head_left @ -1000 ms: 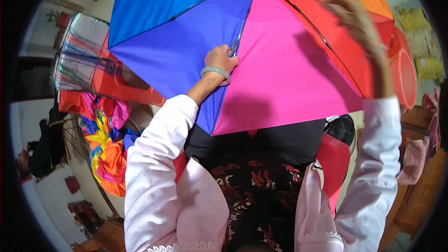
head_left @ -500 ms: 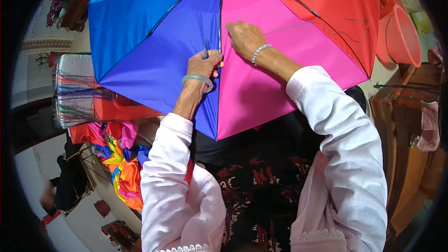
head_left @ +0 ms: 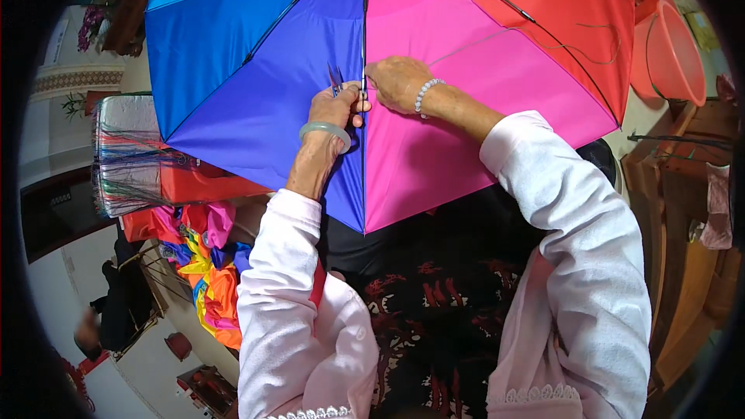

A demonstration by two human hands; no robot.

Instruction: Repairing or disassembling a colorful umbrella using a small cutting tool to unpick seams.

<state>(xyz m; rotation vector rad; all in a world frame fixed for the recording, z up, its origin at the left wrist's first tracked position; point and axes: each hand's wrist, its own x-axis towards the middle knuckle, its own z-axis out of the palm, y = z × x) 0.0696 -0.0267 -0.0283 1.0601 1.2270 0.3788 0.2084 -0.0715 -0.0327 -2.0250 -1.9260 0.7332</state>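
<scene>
multicoloured fabric umbrella canopy [head_left: 434, 23] lies open above the lap [head_left: 343, 244] in the head view, already stretched over thin black ribs [head_left: 279, 23]. the left hand [head_left: 332, 110] grips small pointed metal snips [head_left: 335, 81]; the right hand [head_left: 401, 84] bunches narrowly at one rib, contents unclear. trailing grey thread [head_left: 474, 44] suggests work there is unfinished.

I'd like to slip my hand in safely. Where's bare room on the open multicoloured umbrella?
Bare: left of the left hand on the purple fabric panel; below the right hand on the pink fabric panel. Crowded: around the thin black rib between the hands, beside the pointed metal tool.
</scene>
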